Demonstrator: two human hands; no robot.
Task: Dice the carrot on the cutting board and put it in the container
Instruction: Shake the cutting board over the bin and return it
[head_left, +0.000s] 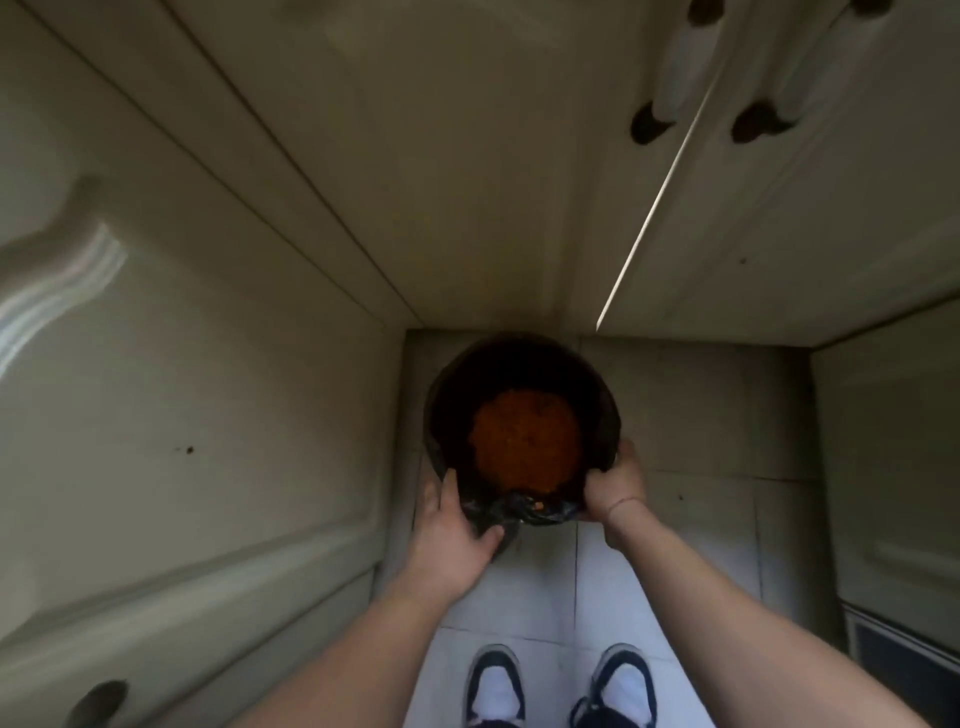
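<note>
A round dark bin (519, 358) lined with a black plastic bag stands on the tiled floor in a corner between cabinets. Inside it lies a heap of orange diced carrot (525, 442). My left hand (454, 530) grips the near left rim and the bunched bag. On the near right rim my right hand (615, 486) holds the bag, fingers curled over the edge. A small orange piece (538, 504) sits on the crumpled bag at the front. No cutting board or knife is in view.
Cream cabinet doors (182, 389) rise on the left, with more cabinet doors and dark round knobs (647, 122) at the upper right. Pale floor tiles (540, 582) lie below the bin. My two shoes (493, 686) stand at the bottom edge.
</note>
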